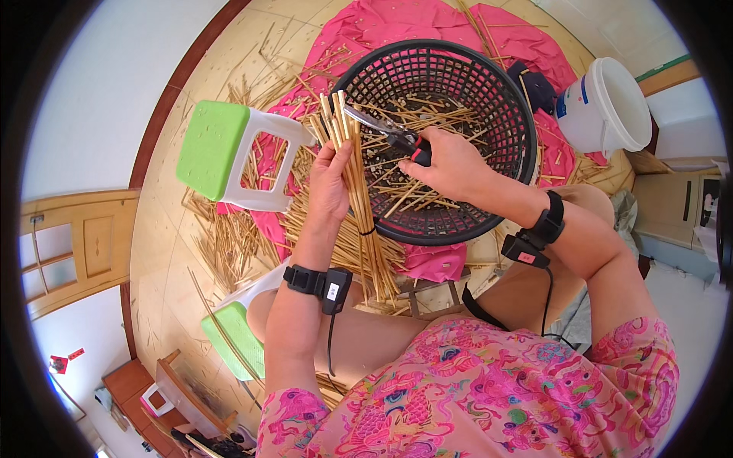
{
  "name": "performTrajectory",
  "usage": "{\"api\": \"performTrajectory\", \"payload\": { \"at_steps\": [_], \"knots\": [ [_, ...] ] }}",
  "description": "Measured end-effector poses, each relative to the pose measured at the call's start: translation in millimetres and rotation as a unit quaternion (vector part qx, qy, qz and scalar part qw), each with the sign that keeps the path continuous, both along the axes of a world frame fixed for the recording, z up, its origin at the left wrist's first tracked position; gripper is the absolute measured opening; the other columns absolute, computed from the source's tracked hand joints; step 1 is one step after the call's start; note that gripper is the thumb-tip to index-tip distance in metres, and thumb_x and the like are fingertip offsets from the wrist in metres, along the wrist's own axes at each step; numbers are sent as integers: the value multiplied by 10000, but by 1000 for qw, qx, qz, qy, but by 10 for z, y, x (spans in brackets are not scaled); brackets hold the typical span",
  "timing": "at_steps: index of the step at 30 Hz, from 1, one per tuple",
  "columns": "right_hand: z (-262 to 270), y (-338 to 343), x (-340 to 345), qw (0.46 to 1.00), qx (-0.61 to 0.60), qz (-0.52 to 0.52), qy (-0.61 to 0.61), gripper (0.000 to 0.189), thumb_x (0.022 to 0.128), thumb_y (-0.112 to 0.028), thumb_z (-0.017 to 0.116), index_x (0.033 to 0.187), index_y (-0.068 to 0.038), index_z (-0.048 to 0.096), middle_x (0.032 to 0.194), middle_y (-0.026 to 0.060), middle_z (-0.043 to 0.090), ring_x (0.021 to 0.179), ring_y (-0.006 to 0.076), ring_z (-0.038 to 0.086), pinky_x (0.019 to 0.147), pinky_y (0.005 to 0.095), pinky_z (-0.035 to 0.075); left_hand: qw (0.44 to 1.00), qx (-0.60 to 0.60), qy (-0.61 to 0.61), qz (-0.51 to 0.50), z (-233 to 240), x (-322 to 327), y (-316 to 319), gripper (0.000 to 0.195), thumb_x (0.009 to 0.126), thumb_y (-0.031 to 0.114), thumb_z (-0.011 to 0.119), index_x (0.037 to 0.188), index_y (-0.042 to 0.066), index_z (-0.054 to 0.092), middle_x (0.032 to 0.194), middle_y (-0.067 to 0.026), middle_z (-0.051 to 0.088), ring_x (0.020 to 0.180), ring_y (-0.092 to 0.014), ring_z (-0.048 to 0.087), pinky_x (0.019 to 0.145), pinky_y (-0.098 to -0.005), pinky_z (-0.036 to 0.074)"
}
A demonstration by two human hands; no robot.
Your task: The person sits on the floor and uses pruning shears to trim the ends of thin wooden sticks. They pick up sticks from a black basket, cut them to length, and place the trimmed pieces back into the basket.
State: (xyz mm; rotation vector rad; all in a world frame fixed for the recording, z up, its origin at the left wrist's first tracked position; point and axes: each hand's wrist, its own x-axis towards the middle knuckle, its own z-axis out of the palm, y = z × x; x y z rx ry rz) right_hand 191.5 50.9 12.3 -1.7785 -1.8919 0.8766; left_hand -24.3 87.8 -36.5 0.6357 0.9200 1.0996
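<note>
My left hand (pixel 330 180) grips a bundle of dry, straw-coloured stalks (pixel 359 200) near its top, with a dark tie around the bundle lower down. My right hand (pixel 445 163) holds pruning shears (pixel 395 133) with black and red handles. Their metal blades lie against the upper ends of the stalks; whether a stalk sits between them I cannot tell. Beneath both tools and stalks stands a round black plastic mesh basket (pixel 520 109), holding cut stalk pieces (pixel 424 192). More long stalks (pixel 320 220) lie in a heap to the left of the bundle.
A white plastic stool with a green seat (pixel 213 150) lies tipped at the left; another green seat (pixel 237 338) is nearer. Pink cloth (pixel 378 26) spreads under the basket. A white bucket (pixel 601 109) leans at the right beside a dark blue item (pixel 532 86). Loose stalks litter the tiled floor.
</note>
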Motion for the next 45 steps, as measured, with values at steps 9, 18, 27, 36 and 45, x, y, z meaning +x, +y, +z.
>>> {"api": "performTrajectory", "payload": {
  "at_steps": [9,18,27,36,45],
  "knots": [
    [-31,15,8,1000,4,-10,-9,508,788,-433,682,865,52,554,800,240,626,770,409,629,719,468,491,1000,3,-2,11,-50,-12,13,99,881,94,679,964,64,635,900,-12,667,760,-79,610,663,-226,491],
    [46,54,-42,999,-29,-20,-24,524,791,-438,674,885,65,564,818,252,634,800,411,642,731,466,506,1000,0,12,-14,-42,-28,11,121,886,87,667,1001,53,651,920,-19,679,799,-84,624,704,-233,497],
    [64,89,-31,996,33,-17,-85,532,796,-434,674,927,68,556,852,238,638,819,393,647,736,463,516,1000,4,11,-27,-68,-37,6,95,883,80,668,977,69,654,928,-12,685,811,-81,629,725,-234,497],
    [70,132,-58,991,43,-8,-125,512,818,-442,646,912,51,549,834,212,640,796,367,654,715,460,517,1000,-4,1,-15,-74,-40,5,98,886,87,665,982,71,654,930,-13,686,813,-87,635,724,-240,508],
    [32,170,-53,998,30,-31,-41,495,801,-456,667,851,24,559,797,225,635,784,387,643,711,468,501,1000,-15,-1,9,-27,-25,7,83,885,100,670,959,63,654,888,-19,678,746,-87,630,627,-240,516]
  ]
}}
